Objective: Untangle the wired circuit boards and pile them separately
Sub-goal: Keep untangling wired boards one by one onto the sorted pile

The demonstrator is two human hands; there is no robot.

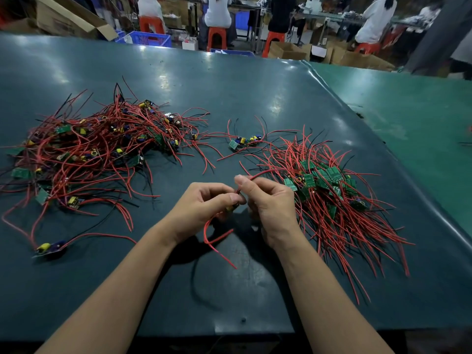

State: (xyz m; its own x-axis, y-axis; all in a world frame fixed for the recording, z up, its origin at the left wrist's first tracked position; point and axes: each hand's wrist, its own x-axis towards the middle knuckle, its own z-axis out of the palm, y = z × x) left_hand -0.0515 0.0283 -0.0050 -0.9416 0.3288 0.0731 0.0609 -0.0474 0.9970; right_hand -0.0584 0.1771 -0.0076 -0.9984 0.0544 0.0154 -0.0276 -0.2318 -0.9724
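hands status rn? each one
Left hand: closed, pinching a small wired circuit board.
Right hand: closed, pinching that board's red wire.

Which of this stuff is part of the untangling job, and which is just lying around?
Part of the job:
- tangled heap
- sorted pile
- small cluster between them
- stray board
- red wire held by left hand and right hand

Just lying about:
- cardboard boxes
- blue crate
- red stools
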